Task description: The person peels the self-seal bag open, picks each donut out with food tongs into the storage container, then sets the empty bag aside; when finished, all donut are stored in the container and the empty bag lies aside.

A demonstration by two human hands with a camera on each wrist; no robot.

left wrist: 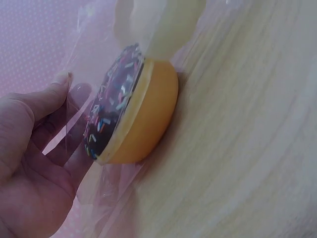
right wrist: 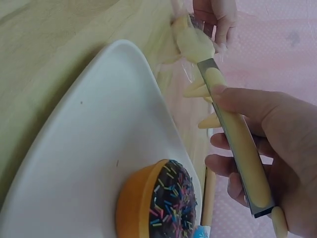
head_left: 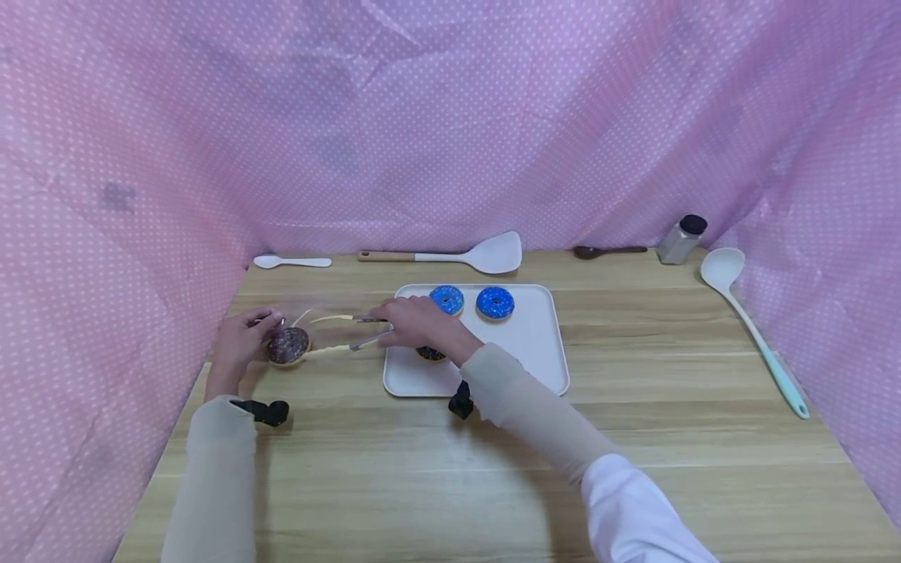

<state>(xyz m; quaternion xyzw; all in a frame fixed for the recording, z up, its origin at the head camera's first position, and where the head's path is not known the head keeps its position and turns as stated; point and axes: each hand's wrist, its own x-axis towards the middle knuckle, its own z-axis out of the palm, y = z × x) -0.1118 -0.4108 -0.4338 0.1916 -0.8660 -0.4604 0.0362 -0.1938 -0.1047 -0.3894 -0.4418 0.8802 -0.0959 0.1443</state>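
Observation:
On the left of the table, my left hand [head_left: 238, 342] pinches the edge of a clear plastic bag [left wrist: 91, 37] between thumb and fingers. Within the bag's film shows a chocolate donut [head_left: 288, 346] with sprinkles, its orange-tan side turned toward the table in the left wrist view. My right hand [head_left: 425, 322] grips metal tongs [right wrist: 235, 144] with pale yellow ends, reaching left across the tray's edge. The tong ends are apart and right at the donut's side; a pale tip [left wrist: 158, 25] overlaps it in the left wrist view.
Under my right arm lies a white tray [head_left: 528, 360]. Two blue donuts, a lighter one [head_left: 448, 297] and a darker one [head_left: 495, 303], and a chocolate donut [right wrist: 173, 203] sit on it. Along the back are a spatula [head_left: 493, 254], spoons and a shaker [head_left: 681, 241]; a ladle [head_left: 753, 328] lies right.

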